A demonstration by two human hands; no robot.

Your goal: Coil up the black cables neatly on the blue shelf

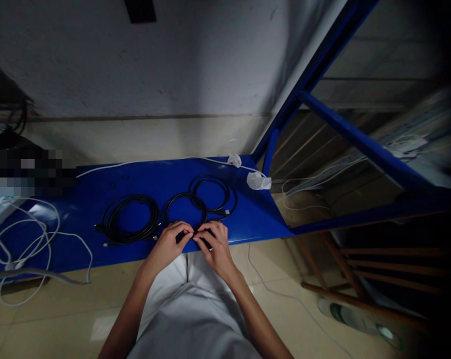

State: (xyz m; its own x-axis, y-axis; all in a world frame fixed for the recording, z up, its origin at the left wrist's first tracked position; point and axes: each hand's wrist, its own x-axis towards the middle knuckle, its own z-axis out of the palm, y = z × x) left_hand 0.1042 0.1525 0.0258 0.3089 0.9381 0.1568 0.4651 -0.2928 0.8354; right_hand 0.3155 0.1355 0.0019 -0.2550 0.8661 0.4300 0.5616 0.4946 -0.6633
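Both my hands meet at the front edge of a blue bench [91, 189]. My left hand [173, 242] is closed, its thumb and fingertips pinched on the near side of a coiled black cable [184, 194]. Opposite it, my right hand [215, 243] pinches the same cable, fingertips almost touching the left ones. What exactly sits between the fingertips is too small to make out. Behind and to the right, another black cable coil [214, 175] overlaps the held one, with a pale plug end. A thicker bundle of black cable [108, 214] lies to the left of my hands, its connectors showing.
White cables [48, 233] tangle on the left beside a white power strip [3, 214]. Crumpled white plastic [258, 181] lies at the bench's right end. A blue metal frame [323, 117] rises on the right, above a wooden chair [382, 269]. The wall [154, 75] stands close behind.
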